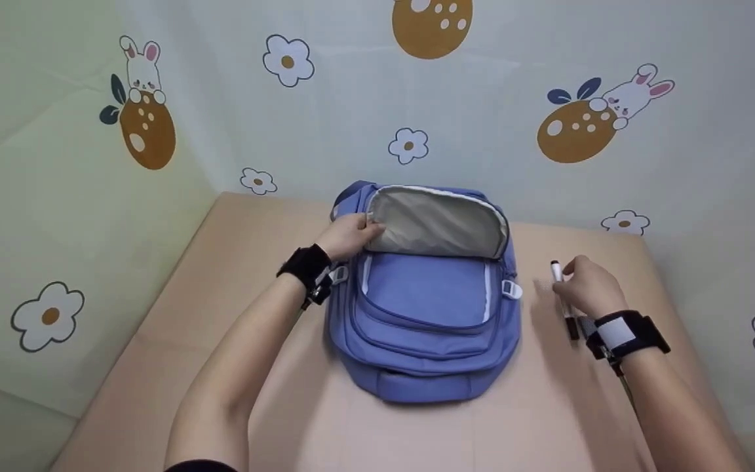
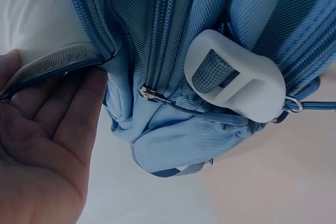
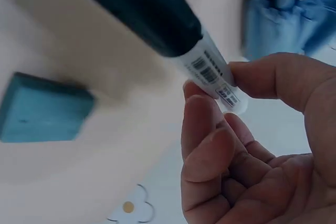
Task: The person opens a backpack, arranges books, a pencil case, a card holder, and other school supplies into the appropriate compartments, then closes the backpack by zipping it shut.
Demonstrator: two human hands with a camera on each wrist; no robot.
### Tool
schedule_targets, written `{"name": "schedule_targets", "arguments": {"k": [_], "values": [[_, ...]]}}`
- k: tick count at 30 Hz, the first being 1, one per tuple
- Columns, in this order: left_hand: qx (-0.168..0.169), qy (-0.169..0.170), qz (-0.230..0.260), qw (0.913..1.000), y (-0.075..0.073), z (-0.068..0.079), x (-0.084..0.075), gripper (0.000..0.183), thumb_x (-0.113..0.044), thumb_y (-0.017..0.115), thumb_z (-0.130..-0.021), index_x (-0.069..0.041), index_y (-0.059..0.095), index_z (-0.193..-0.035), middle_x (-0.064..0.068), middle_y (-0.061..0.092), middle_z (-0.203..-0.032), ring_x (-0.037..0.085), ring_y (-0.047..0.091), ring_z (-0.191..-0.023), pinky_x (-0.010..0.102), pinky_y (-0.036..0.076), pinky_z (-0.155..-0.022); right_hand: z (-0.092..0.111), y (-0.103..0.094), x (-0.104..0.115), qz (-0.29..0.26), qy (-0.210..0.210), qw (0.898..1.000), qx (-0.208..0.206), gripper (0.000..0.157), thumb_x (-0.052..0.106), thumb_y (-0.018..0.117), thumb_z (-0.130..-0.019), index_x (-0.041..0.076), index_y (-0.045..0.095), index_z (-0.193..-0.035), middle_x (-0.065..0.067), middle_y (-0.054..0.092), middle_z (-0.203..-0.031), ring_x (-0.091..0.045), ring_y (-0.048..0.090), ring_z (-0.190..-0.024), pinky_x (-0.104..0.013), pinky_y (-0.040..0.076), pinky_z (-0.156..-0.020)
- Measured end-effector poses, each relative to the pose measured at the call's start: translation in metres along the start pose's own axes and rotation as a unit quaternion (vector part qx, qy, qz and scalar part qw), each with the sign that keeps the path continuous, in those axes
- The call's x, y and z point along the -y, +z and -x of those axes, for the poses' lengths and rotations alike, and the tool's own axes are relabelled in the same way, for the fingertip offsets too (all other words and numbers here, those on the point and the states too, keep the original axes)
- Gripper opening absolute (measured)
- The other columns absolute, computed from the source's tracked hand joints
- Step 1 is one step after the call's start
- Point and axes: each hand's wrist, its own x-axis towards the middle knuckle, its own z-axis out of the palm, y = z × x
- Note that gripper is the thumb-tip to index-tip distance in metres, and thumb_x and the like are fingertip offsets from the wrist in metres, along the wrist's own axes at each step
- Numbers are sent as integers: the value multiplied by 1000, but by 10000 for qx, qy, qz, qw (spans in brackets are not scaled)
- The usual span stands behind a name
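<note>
A blue backpack [image 1: 426,360] lies on the table, its front compartment unzipped and the grey-lined flap [image 1: 440,219] folded back. My left hand [image 1: 348,236] pinches the left edge of that flap; the left wrist view shows the fingers [image 2: 79,108] behind the fabric edge. To the right of the backpack, my right hand [image 1: 590,285] holds a marker [image 1: 556,272] between thumb and fingers. The marker [image 3: 210,72] has a white barrel with a barcode and a black cap. The right hand is apart from the backpack.
A blue-green block [image 3: 44,108] lies on the table in the right wrist view. White buckles [image 1: 512,289] hang at the backpack's sides. Behind the tan table [image 1: 220,314] stands a pale curtain [image 1: 338,118] printed with flowers and rabbits.
</note>
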Motion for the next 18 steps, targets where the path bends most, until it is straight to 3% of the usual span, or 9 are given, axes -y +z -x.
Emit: {"name": "schedule_targets", "arguments": {"k": [5, 10, 13, 18], "values": [[-135, 59, -2, 9999, 0, 2, -1, 37, -33, 55, -106, -16, 44, -75, -5, 38, -64, 12, 38, -56, 28, 33, -56, 21, -17, 34, -373, -460, 9963, -627, 38, 18, 63, -93, -6, 58, -122, -21, 69, -100, -29, 65, -78, -37, 50, -63], [-264, 67, 6, 9996, -2, 4, -6, 37, -34, 55, -106, -16, 44, -76, -4, 38, -67, 13, 37, -58, 29, 33, -58, 41, -15, 79, -446, -1451, 9804, -1256, 24, 14, 66, -94, 4, 66, -116, -8, 70, -91, -21, 65, -75, -37, 50, -63], [-321, 98, -28, 9994, -3, 4, -11, 37, -34, 56, -106, -16, 44, -75, -4, 38, -67, 13, 37, -58, 30, 32, -58, 45, -4, 102, -224, -2376, 9579, -1598, 21, 11, 71, -92, 7, 69, -113, -4, 71, -91, -18, 65, -79, -37, 52, -65], [-394, 140, -93, 9991, -3, 5, -17, 38, -35, 56, -105, -16, 43, -75, -4, 38, -68, 13, 36, -59, 30, 32, -58, 38, 21, 131, 447, -3665, 9076, -2000, 19, 10, 76, -89, 10, 74, -109, -3, 71, -92, -17, 65, -78, -37, 55, -65]]}}
